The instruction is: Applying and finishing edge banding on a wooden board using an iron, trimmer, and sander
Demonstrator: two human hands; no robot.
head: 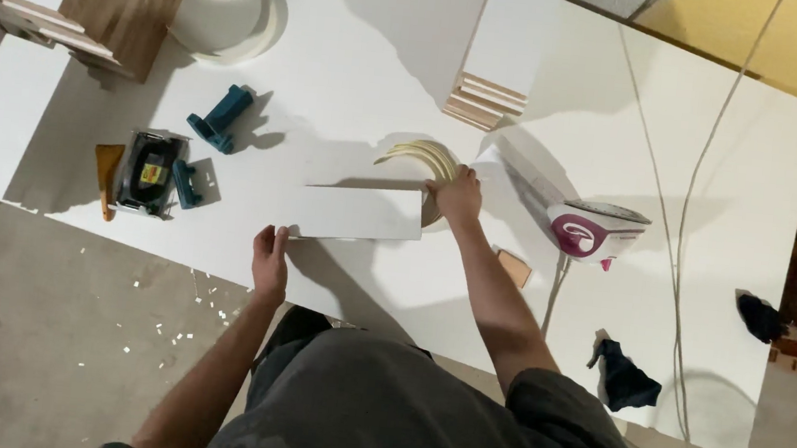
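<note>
White worktop (pixel 354 83) carries a flat white rectangular board (pixel 356 213), its ends pinched by the left hand (pixel 269 260) and right hand (pixel 458 197), seemingly mid-positioning; next needs steady alignment.

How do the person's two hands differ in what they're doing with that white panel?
The left hand grips the white panel at its left end, near the table edge; the right hand holds the far right end, beside the curled edge strips. The left arm comes almost straight up; the right arm stretches diagonally further out. Both hands touch the same panel.
</note>
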